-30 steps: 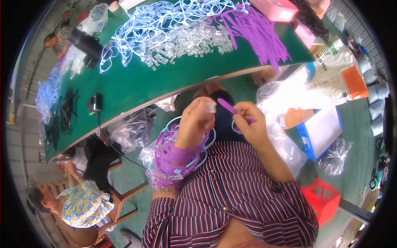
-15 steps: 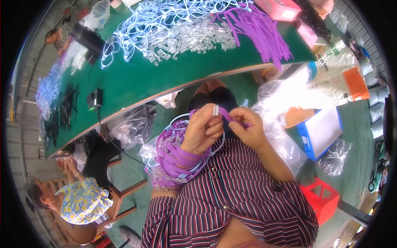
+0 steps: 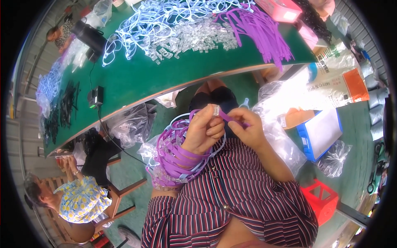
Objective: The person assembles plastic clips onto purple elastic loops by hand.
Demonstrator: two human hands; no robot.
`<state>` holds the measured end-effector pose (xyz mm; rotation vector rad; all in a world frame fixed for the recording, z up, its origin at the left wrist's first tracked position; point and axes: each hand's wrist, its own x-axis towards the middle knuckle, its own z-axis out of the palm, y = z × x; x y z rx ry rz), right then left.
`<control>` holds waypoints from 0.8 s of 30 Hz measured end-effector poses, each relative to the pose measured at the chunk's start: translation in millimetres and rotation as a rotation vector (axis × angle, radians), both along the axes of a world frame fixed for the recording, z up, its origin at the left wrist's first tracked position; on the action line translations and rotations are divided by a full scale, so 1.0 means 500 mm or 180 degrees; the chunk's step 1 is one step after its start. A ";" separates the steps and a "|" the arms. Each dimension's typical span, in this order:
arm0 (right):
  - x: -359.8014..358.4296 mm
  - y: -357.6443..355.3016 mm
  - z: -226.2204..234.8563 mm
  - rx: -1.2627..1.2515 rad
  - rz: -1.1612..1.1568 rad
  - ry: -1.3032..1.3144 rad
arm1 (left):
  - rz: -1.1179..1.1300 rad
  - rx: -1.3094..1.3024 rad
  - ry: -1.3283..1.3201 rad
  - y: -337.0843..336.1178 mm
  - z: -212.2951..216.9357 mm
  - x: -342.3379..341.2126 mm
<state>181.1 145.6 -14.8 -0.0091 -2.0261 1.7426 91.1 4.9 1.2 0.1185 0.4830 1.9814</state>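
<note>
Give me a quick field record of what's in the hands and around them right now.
left hand: pinches a small clear clip; a bundle of purple and blue loops hangs around its wrist
right hand: holds a purple strap at the clip
table: green top with a heap of clear clips, blue loops, purple straps
floor right: blue bin, red stool

The table [image 3: 165,78] spans the upper frame, clips [image 3: 190,35] piled on it. Hands [image 3: 225,128] meet at centre; a crate [image 3: 320,200] sits lower right.
</note>
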 end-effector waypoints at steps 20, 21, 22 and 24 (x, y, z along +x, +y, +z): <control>0.002 0.031 0.009 0.0134 -0.0024 0.0366 | 0.0759 -0.1693 0.3412 0.005 -0.017 0.005; 0.003 0.038 0.009 -0.0112 0.0264 0.0488 | 0.0579 -0.1761 0.3744 0.004 -0.021 0.002; 0.000 0.038 0.004 -0.0111 0.0262 0.0488 | 0.0578 -0.1759 0.3744 0.006 -0.023 0.002; -0.007 0.034 -0.008 -0.0203 0.0273 0.0357 | 0.0775 -0.1483 0.4568 0.011 -0.024 -0.001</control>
